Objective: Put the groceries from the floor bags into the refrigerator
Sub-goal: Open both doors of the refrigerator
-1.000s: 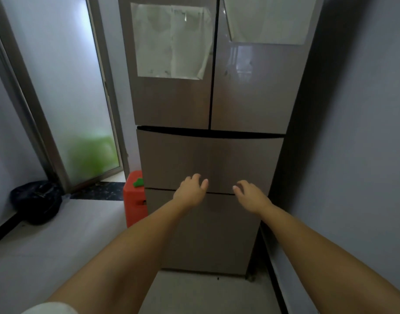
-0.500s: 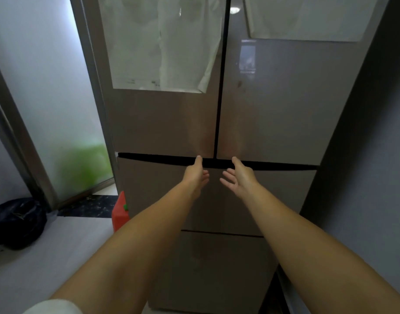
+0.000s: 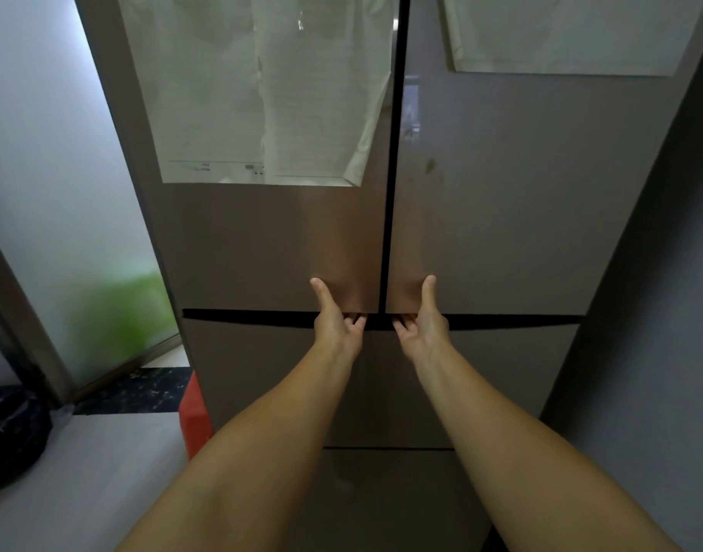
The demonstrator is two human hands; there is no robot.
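the refrigerator point(image 3: 481, 241) fills the view, its two upper doors closed edge to edge above a drawer front. a frosted glass door point(image 3: 43, 193) stands to its left, with a black bag point(image 3: 11, 436) on the floor (contents hidden) and a red container point(image 3: 192, 416) just beside the fridge. the left hand point(image 3: 335, 322) hooks curled fingers under the left door's bottom edge, thumb flat on its face; the right hand point(image 3: 423, 322) mirrors it on the right door.

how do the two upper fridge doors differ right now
The left door carries a sheet of paper hanging low with a curled corner; the right door has one higher. The left hand hooks under the left door, the right hand under the right. Both doors are shut.
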